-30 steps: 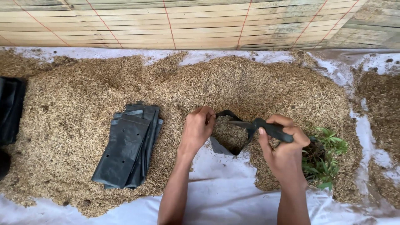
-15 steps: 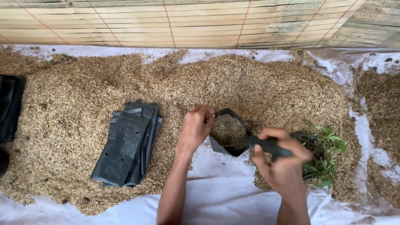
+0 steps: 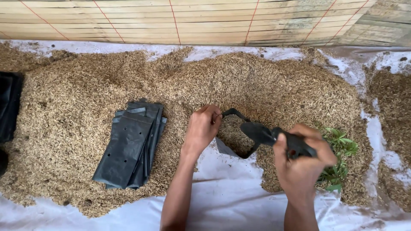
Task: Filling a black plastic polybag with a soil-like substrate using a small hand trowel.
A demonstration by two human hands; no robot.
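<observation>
The left hand (image 3: 204, 128) pinches the far rim of a small black planting bag (image 3: 233, 143), holding its mouth open near the front edge of the husk heap (image 3: 265, 81), where the white sheet (image 3: 222, 201) begins. The right hand (image 3: 302, 160) is closed around a black scoop (image 3: 267, 134) whose blade now tips over the bag's mouth; half a second ago it sat lower and more level. The bag seems partly filled with husk, though that is hard to judge. A stack of flat black bags (image 3: 128, 145) lies on the heap's left part, green seedlings (image 3: 338, 158) just beyond the right hand
</observation>
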